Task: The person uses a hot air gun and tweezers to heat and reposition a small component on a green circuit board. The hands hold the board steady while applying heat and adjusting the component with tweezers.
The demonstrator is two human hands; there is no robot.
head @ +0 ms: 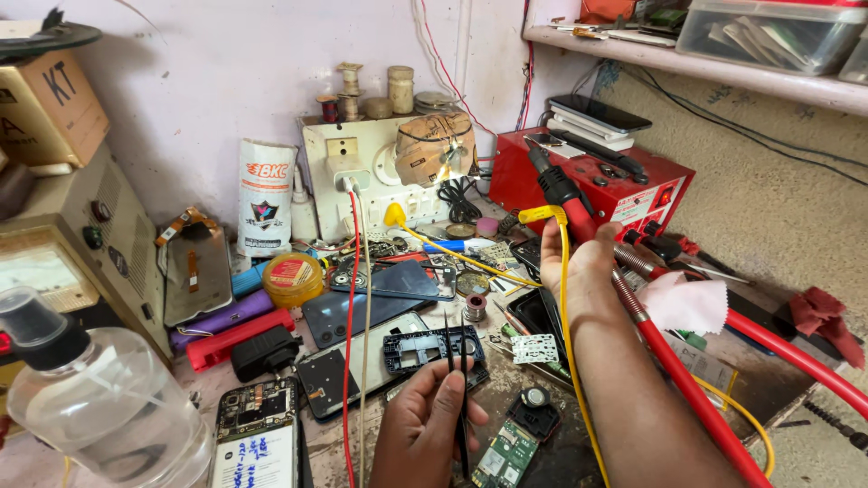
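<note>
Fingers of the left hand (pixel 423 423) pinch black tweezers (pixel 457 380), tips pointing toward twelve o'clock over a dark phone frame (pixel 432 348). At two o'clock, the right hand (pixel 583 267) is closed around a red hot-air handle (pixel 565 194) with a yellow cable (pixel 568 316). A clear spray bottle (pixel 99 398) stands at nine o'clock.

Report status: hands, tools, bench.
Left hand pinching black tweezers, tips over a black phone frame. Right hand gripping a red-handled soldering iron, raised. Yellow wire drapes across the right wrist.
</note>
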